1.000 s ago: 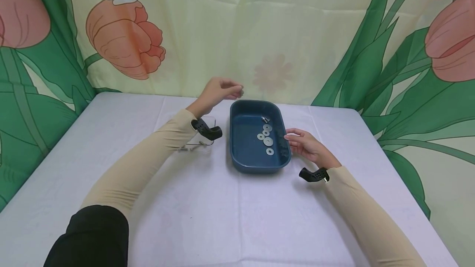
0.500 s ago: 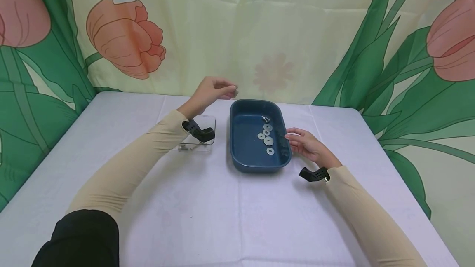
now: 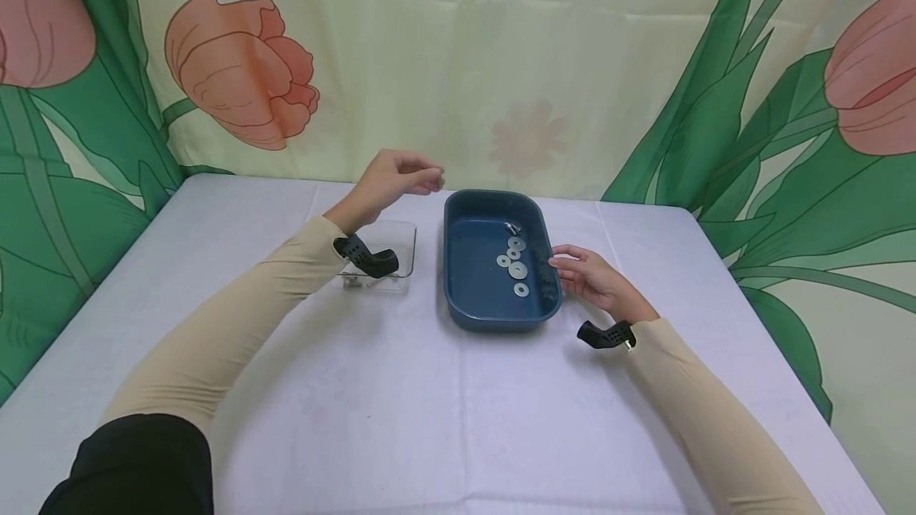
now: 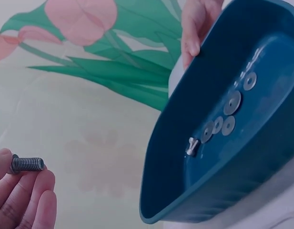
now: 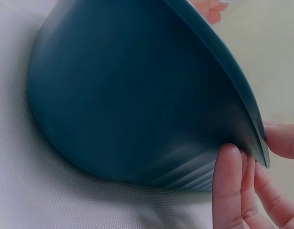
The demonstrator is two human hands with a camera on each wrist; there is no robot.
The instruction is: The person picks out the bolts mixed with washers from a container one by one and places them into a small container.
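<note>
My left hand [image 3: 390, 183] is raised over the back edge of the table, left of a dark blue tray [image 3: 468, 276]. Between thumb and fingers it pinches a threaded metal bolt [image 4: 30, 164], its head toward the thumb. At the tray's right side my right hand [image 3: 590, 280] holds the rim, with fingertips [image 5: 228, 162] against the outer wall. Several flat washers [image 3: 518, 270] lie inside the tray, and small silver metal pieces [image 3: 512, 229] lie near its back.
Below my left wrist stands a clear plastic box [image 3: 401, 241], partly covered by the black wrist strap [image 3: 366, 257]; small metal parts [image 3: 352, 281] show at its front. White cloth covers the table [image 3: 401, 404]. A printed curtain [image 3: 572, 38] hangs behind.
My left hand has moved left with the bolt, away from the tray and over the clear box's back end. My right hand and the tray keep their places.
</note>
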